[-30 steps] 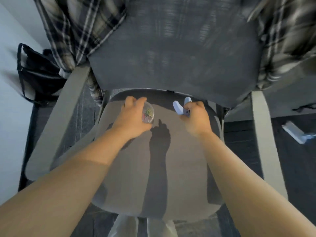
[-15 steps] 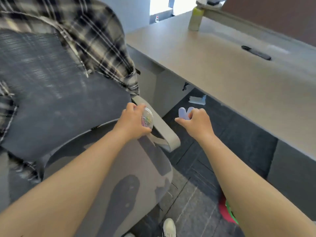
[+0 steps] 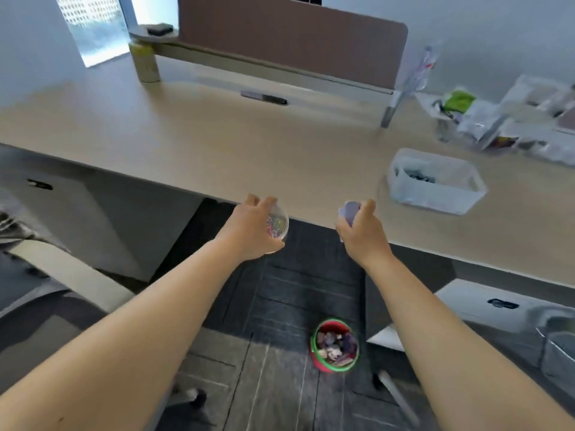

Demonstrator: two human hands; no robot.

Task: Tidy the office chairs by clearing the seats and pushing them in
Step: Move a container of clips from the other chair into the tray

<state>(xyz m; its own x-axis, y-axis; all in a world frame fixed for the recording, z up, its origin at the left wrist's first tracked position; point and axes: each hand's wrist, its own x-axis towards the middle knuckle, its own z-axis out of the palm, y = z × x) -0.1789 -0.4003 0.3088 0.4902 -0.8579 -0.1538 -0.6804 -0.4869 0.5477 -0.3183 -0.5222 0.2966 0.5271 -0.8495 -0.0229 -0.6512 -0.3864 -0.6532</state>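
Note:
My left hand [image 3: 249, 231] grips a small clear round tub of coloured paper clips [image 3: 278, 224], held just in front of the desk's near edge. My right hand [image 3: 362, 231] is closed around a small pale lilac object [image 3: 350, 211], whose kind I cannot tell, level with the desk edge. The grey office chair [image 3: 46, 309] shows only at the lower left, with its pale armrest [image 3: 59, 269] and part of the seat. A strip of plaid shirt [image 3: 12, 228] hangs at the far left edge.
A wide beige desk [image 3: 217, 141] with a brown divider panel [image 3: 289, 38] fills the upper view. On it sit a clear plastic bin [image 3: 435, 181] and several packets at the right. A red-and-green tub [image 3: 334, 345] stands on the dark floor below. White drawer units flank the knee space.
I have turned from the chair seat to face the desk. Both hands carried their objects away from the seat and now hover at the desk's front edge.

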